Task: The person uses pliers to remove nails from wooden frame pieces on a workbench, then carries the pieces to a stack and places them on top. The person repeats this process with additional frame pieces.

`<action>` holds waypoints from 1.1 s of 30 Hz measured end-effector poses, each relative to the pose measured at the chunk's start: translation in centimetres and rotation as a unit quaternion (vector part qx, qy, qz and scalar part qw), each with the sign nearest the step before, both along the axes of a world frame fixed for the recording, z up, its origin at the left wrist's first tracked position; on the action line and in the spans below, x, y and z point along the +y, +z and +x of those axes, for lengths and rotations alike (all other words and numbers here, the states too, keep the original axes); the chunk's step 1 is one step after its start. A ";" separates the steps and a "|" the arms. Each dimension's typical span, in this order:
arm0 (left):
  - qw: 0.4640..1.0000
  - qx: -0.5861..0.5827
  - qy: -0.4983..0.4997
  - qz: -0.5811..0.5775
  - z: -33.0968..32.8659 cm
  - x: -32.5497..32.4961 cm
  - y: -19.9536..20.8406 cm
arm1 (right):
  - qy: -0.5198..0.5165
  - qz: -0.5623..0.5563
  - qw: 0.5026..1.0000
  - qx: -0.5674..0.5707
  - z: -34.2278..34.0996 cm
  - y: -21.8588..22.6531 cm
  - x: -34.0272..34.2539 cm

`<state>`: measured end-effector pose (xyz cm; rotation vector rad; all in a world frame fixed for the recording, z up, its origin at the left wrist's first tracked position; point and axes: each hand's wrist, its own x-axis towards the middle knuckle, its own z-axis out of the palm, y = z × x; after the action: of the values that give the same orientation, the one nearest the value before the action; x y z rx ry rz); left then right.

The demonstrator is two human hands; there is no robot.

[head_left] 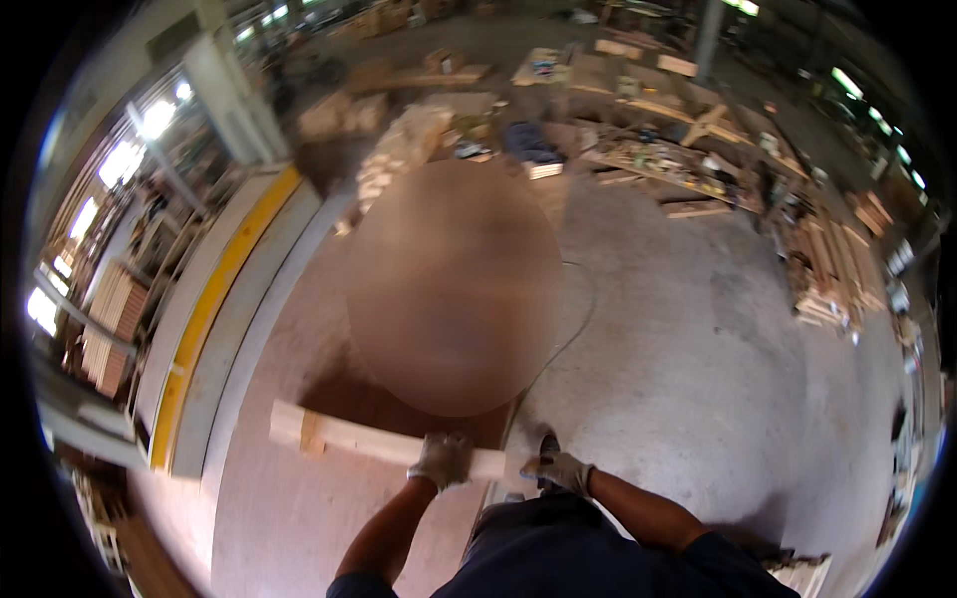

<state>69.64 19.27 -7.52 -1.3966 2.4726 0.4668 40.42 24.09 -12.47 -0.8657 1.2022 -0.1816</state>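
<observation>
A long pale wooden board (364, 439) lies crosswise in front of me, with a short wood block (312, 433) against it near its left end. My left hand (442, 460), in a light work glove, is closed over the board toward its right end. Just past that end is my gloved right hand (560, 471), close to my body, with its fingers curled in. A dark shape (547, 445) shows beside its fingers. I cannot make out whether the hand holds it.
A brownish sheet surface (269, 498) lies under the board. A thin hose (590, 309) curves over the grey floor (668, 349). A long yellow-striped beam (224, 289) runs along the left. Stacked lumber (832, 264) and wood scraps (668, 164) stand right and beyond. A round blur hides the middle.
</observation>
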 end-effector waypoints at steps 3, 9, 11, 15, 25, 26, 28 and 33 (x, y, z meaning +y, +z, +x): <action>0.996 0.045 -0.076 0.018 -1.4 3.6 0.0 | -0.092 0.009 0.995 -0.025 -3.5 2.1 5.7; 0.959 0.046 -0.150 0.234 -4.4 3.4 4.4 | -0.017 -0.082 0.980 0.181 -13.7 3.6 15.6; 0.945 0.045 -0.192 0.260 -3.8 2.8 -0.4 | -0.050 -0.116 0.974 0.187 -16.7 3.2 19.1; 0.918 0.016 -0.157 0.363 -6.1 3.1 -2.7 | -0.170 -0.052 0.963 0.201 -19.3 7.9 23.1; 0.909 -0.036 -0.159 0.384 -12.1 6.4 -12.3 | -0.453 0.013 0.874 0.176 -22.4 1.3 32.0; 0.912 -0.040 -0.143 0.381 -13.3 6.6 -12.5 | -0.471 0.005 0.864 0.177 -23.4 1.2 32.7; 0.915 -0.045 -0.165 0.366 -16.4 7.6 -12.4 | -0.490 -0.003 0.853 0.179 -25.7 0.4 34.4; 0.905 -0.033 -0.154 0.394 -24.4 9.4 -9.8 | -0.528 0.011 0.822 0.214 -31.3 0.4 38.6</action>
<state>45.20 28.67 -17.36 -0.6637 2.0040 1.1473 9.12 62.70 -12.07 -0.1115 2.0180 -0.9048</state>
